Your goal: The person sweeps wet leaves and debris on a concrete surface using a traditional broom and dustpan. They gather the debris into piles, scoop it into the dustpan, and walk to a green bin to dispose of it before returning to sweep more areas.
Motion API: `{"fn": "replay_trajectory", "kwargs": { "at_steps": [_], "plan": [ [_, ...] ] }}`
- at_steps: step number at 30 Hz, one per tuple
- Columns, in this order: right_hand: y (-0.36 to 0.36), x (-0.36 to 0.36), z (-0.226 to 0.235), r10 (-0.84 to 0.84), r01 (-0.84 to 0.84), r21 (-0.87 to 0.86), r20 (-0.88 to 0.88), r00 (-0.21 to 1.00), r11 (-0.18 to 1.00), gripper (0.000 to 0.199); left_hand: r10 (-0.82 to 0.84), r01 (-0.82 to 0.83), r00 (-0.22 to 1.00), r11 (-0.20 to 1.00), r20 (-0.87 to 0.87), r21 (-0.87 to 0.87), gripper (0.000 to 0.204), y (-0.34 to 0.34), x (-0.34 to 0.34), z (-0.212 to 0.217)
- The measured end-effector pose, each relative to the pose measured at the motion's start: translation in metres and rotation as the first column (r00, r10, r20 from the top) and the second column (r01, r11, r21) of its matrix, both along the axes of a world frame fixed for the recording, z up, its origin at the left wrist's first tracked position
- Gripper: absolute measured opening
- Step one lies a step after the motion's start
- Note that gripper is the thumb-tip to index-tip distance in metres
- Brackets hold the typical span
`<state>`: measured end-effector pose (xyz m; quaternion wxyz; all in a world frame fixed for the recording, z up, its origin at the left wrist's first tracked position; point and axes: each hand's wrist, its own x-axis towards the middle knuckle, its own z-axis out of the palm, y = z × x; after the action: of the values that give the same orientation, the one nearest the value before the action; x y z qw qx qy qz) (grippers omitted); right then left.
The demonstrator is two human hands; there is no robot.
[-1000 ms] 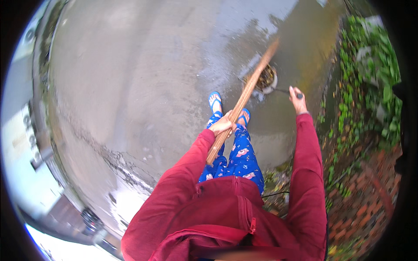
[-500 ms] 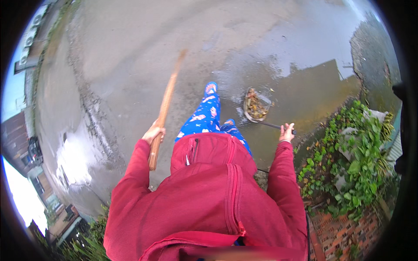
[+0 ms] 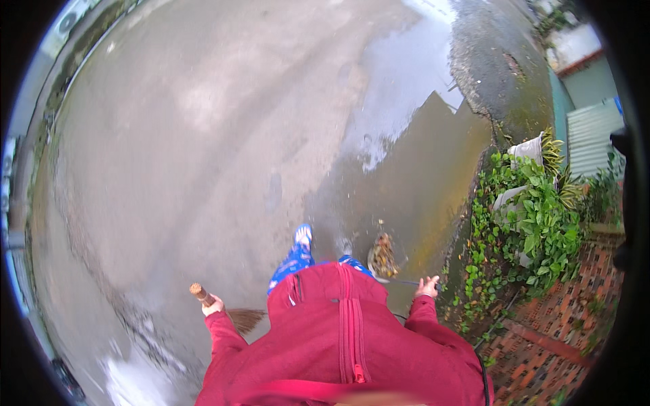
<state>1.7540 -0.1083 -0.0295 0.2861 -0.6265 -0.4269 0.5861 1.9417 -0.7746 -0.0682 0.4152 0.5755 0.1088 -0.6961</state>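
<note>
My left hand (image 3: 213,306) is closed round the handle of a straw broom (image 3: 198,291). The handle's butt end points ahead, and the bristles (image 3: 245,319) fan out behind the hand, beside my red jacket. On the right, my right hand (image 3: 428,287) grips the dark, thin handle of a dustpan (image 3: 383,279). The pan rests low near my feet, on or just above the wet ground; which one I cannot tell. A heap of brown and yellowish leaves (image 3: 384,256) lies in it. My jacket partly hides the pan's near side.
Wet concrete (image 3: 223,142) stretches ahead, with a reflecting puddle (image 3: 406,162) to the front right. Green plants (image 3: 542,223) and pale pots (image 3: 527,150) line the right side, beside red brick paving (image 3: 542,345). A corrugated metal sheet (image 3: 592,135) stands beyond them.
The broom has swung from pointing ahead to bristles behind my left hand. That hand is lower and farther left. My view has tilted up and turned right; the leaf-filled dustpan stays in my right hand.
</note>
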Motion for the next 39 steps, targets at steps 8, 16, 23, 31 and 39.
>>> {"fn": "replay_trajectory", "kwargs": {
  "at_steps": [8, 16, 23, 31, 39],
  "plan": [
    [0.001, -0.099, 0.01, -0.242, 0.238, 0.049, 0.085, 0.967, 0.97, 0.045, 0.105, -0.087, 0.98, 0.99, -0.172, 0.107, 0.013, -0.064, -0.273, 0.001],
    [-0.016, -0.261, 0.001, -0.266, 0.247, 0.103, 0.269, 0.926, 0.964, 0.048, 0.193, -0.078, 0.838, 0.968, -0.51, 0.239, 0.011, -0.139, -0.507, 0.001],
    [-0.046, -0.411, -0.017, -0.16, 0.016, 0.282, 0.494, 0.855, 0.959, 0.05, 0.647, -0.379, 0.634, 0.737, -0.424, 0.559, 0.014, -0.19, -0.636, 0.01],
    [-0.066, -0.589, 0.02, -0.198, 0.159, 0.319, 0.094, 0.976, 0.934, 0.04, -0.108, 0.431, 0.735, 0.837, 0.669, -0.338, 0.02, -0.155, -0.805, 0.002],
    [-0.071, -0.784, 0.068, -0.288, 0.28, 0.378, -0.038, 0.957, 0.883, 0.039, -0.131, 0.903, 0.289, 0.366, 0.948, -0.225, 0.02, -0.11, -1.107, 0.001]
  ]
}}
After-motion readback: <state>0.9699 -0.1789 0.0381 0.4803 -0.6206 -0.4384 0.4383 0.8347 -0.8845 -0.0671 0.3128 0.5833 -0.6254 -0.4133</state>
